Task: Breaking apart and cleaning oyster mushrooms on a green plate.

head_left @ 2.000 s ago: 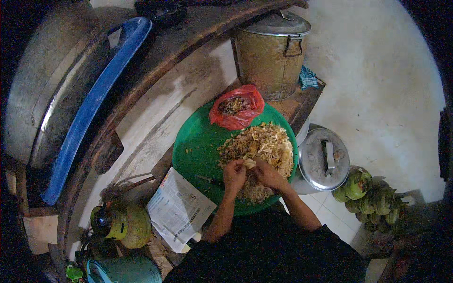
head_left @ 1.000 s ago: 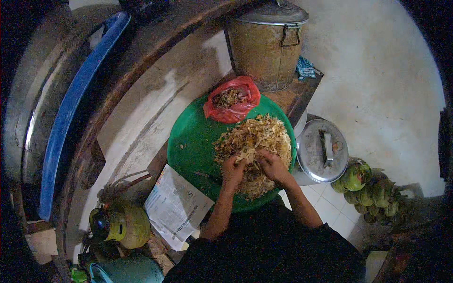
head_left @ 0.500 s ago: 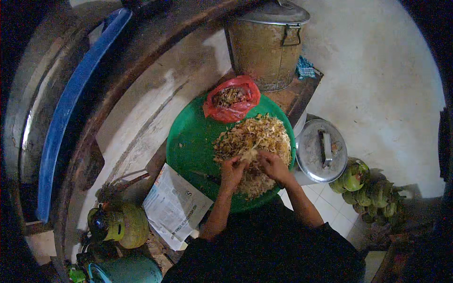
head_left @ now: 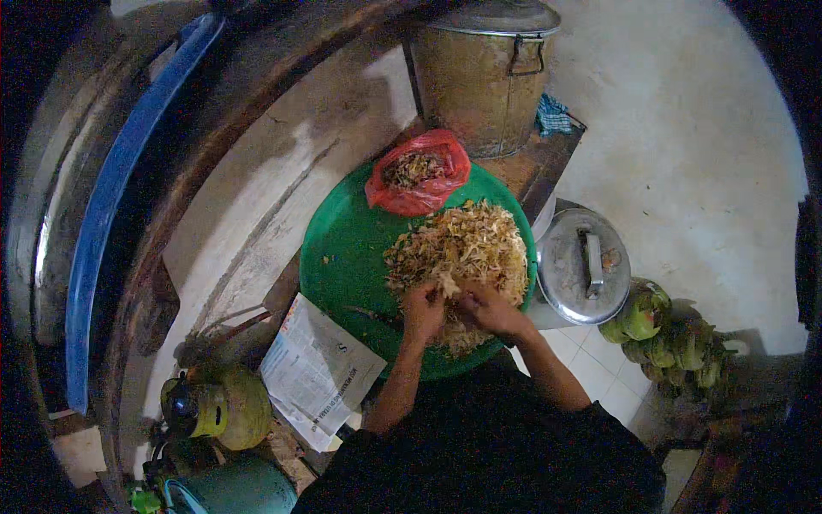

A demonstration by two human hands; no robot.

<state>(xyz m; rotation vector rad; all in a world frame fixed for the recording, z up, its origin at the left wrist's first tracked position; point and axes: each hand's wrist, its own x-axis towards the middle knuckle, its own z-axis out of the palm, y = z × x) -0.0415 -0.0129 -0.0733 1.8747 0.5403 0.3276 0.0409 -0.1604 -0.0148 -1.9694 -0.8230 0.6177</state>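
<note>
A heap of shredded, pale yellow-brown plant pieces (head_left: pixel 484 240) lies on a round green tray (head_left: pixel 334 248) in front of me. Over its near part, my left hand (head_left: pixel 423 313) is closed, a pale limp piece (head_left: pixel 448 284) sticking up from its fingertips. Close beside it my right hand (head_left: pixel 492 310) has its fingers pinched together, and what they hold is hidden. A red plastic bag (head_left: pixel 402 201) with darker brown scraps rests open at the tray's far edge. Left of my left hand, a thin dark object (head_left: pixel 368 313) lies on the tray.
Behind the tray stands a tall lidded metal drum (head_left: pixel 479 90). A round metal lid (head_left: pixel 569 265) with a handle is at the right, near green bananas (head_left: pixel 676 355). Newspaper (head_left: pixel 317 377), a green gas cylinder (head_left: pixel 231 407) and a teal bucket (head_left: pixel 231 488) are at the left.
My right hand has turned slightly inward, its fingers drawing nearer the left hand. The pale piece between them now sits by the left fingertips. The whole view has shifted slightly.
</note>
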